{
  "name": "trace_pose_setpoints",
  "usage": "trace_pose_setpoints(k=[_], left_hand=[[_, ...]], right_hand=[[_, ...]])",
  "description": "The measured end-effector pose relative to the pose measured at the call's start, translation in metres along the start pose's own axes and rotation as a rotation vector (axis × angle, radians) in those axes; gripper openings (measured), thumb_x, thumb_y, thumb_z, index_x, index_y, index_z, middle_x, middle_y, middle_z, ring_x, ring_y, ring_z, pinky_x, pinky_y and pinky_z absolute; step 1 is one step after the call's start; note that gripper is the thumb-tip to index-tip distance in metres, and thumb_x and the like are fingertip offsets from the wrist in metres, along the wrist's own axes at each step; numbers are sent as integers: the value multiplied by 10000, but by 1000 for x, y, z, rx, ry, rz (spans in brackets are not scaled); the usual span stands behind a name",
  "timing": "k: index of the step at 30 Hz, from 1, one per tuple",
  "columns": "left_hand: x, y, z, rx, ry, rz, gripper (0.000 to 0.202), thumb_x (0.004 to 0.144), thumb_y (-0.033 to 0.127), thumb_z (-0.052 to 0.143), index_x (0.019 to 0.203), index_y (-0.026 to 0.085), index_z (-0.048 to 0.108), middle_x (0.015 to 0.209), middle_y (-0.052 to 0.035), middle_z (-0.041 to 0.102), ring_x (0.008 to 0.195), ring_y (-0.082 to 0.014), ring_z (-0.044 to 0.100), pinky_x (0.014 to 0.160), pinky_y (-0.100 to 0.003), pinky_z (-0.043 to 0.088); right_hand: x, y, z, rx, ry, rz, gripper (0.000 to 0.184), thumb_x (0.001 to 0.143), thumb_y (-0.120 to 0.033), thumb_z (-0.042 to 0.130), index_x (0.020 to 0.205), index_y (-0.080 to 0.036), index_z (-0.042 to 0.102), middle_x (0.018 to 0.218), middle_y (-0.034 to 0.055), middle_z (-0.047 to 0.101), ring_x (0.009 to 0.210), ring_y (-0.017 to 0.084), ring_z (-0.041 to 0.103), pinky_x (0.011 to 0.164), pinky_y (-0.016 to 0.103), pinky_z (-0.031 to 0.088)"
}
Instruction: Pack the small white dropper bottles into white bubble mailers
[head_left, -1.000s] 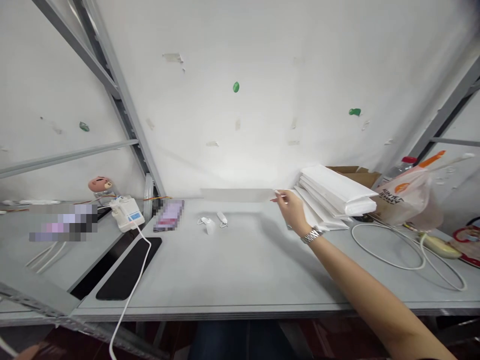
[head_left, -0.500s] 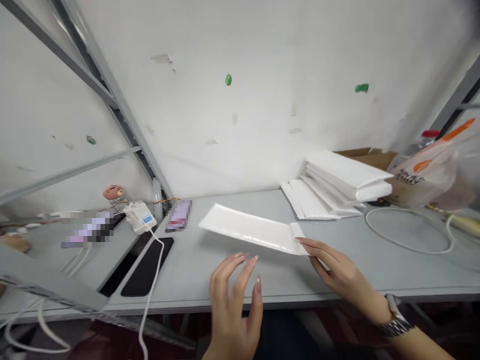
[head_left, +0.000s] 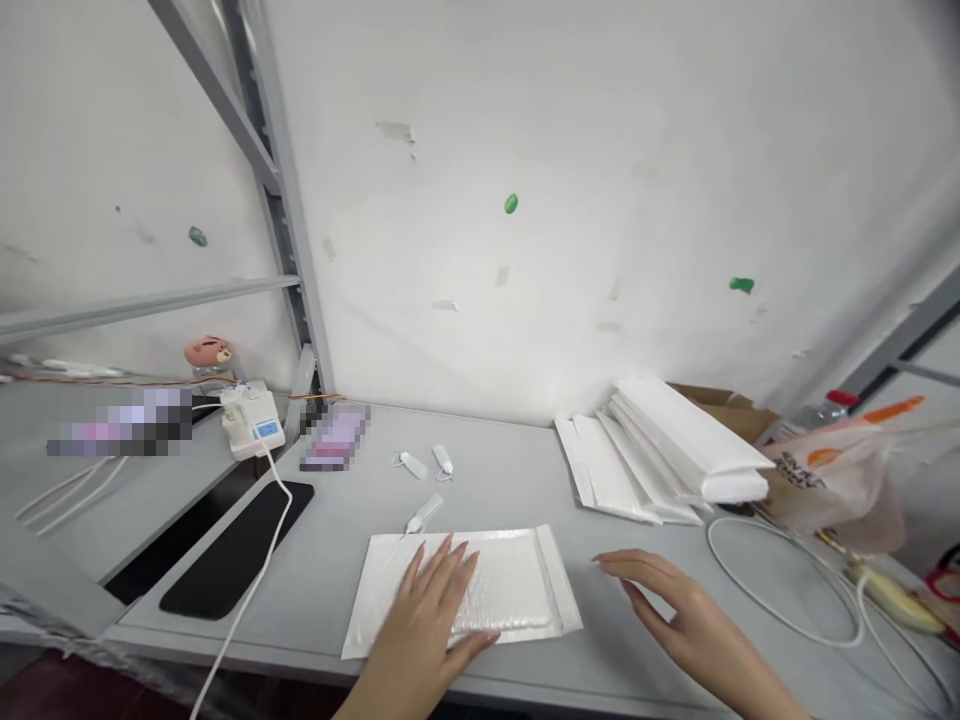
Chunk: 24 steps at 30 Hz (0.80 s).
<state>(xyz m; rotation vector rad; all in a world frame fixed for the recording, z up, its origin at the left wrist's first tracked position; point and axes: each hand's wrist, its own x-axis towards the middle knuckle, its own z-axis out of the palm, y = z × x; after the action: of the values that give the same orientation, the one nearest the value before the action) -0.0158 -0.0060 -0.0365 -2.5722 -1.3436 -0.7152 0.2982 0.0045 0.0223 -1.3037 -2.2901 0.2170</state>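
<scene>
A white padded envelope (head_left: 514, 585) lies flat on the grey table (head_left: 480, 480), its flap end to the right. My left hand (head_left: 420, 620) rests palm down on it, fingers spread, pressing without gripping. My right hand (head_left: 675, 600) hovers or rests just right of the envelope, open and apart from it. A small white plastic tube (head_left: 424, 513) lies against the envelope's far edge, close to my left fingertips. Two similar small white pieces (head_left: 442, 462) sit farther back on the table.
A stack of white envelopes (head_left: 660, 455) lies at the back right, before a cardboard box (head_left: 724, 410) and a plastic bag (head_left: 832, 475). A white cable (head_left: 780, 590) loops on the right. A black mat (head_left: 236, 550), a white device (head_left: 253, 420) and a blurred phone (head_left: 335, 437) lie left.
The envelope has gone from being held up at one end by my right hand to lying flat under my left hand. My right hand has let go and moved right.
</scene>
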Motion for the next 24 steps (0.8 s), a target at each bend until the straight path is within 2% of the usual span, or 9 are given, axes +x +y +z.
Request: trace_pose_setpoints(k=[3, 6, 10, 12, 14, 17, 20, 22, 24], left_hand=[[1, -4, 9, 5, 30, -33, 587, 844, 495, 486, 1340, 198, 383, 1312, -78, 535, 1236, -256, 460, 968, -413, 449], [7, -9, 11, -32, -34, -24, 626, 766, 520, 585, 1278, 182, 462, 1294, -115, 545, 1207, -288, 486, 928, -411, 485], [18, -16, 4, -112, -173, 47, 741, 667, 537, 678, 1274, 170, 468, 1271, -146, 556, 1182, -315, 503, 940, -455, 471], [20, -18, 1, -131, -205, 69, 798, 629, 572, 689, 1276, 161, 467, 1242, -156, 573, 1151, -327, 524, 935, -472, 467], [19, -20, 4, -134, -208, 86, 844, 602, 619, 678, 1275, 155, 469, 1219, -163, 583, 1123, -334, 541, 920, -477, 470], [12, -24, 14, -100, -167, 95, 913, 556, 717, 626, 1254, 146, 489, 1191, -174, 596, 1105, -349, 544, 917, -506, 449], [6, -27, 26, -51, -127, 89, 961, 547, 764, 578, 1263, 130, 476, 1222, -202, 567, 1161, -370, 493, 967, -560, 364], [4, -28, 32, -34, -99, 71, 987, 573, 769, 550, 1317, 136, 412, 1289, -218, 510, 1214, -370, 442, 1001, -577, 296], [4, -28, 36, -27, -72, 24, 991, 602, 765, 528, 1366, 165, 336, 1346, -207, 457, 1254, -360, 399, 1026, -582, 236]], right_hand=[[25, 3, -9, -8, 75, -6, 254, 859, -202, 452, 1023, -244, 641, 1018, 69, 677, 961, 210, 633, 843, 368, 530], [68, -24, 8, 62, -34, -83, 290, 870, -140, 414, 1056, -228, 619, 1052, 70, 653, 978, 179, 610, 858, 326, 511], [132, -69, 63, 67, -204, -343, 405, 837, -31, 406, 1170, -197, 566, 1135, 73, 613, 1019, 175, 553, 882, 314, 472], [156, -81, 95, -14, -253, -423, 400, 842, -90, 481, 1226, -192, 525, 1169, 81, 595, 1013, 202, 537, 879, 344, 460], [172, -85, 121, -78, -267, -456, 361, 853, -180, 535, 1214, -196, 531, 1079, 77, 620, 974, 203, 538, 854, 338, 456], [178, -85, 136, -175, -249, -447, 195, 863, -242, 538, 1021, -162, 620, 953, 86, 618, 909, 206, 535, 789, 328, 452], [160, -85, 118, -160, -170, -326, 121, 849, -207, 545, 899, -122, 615, 925, 116, 605, 901, 220, 527, 778, 355, 442], [136, -86, 98, 1, -45, -144, 136, 835, -202, 558, 946, -130, 592, 950, 110, 604, 913, 212, 529, 800, 361, 441], [106, -86, 83, 273, 90, 119, 159, 831, -246, 567, 968, -166, 573, 958, 75, 605, 904, 182, 545, 797, 326, 455]])
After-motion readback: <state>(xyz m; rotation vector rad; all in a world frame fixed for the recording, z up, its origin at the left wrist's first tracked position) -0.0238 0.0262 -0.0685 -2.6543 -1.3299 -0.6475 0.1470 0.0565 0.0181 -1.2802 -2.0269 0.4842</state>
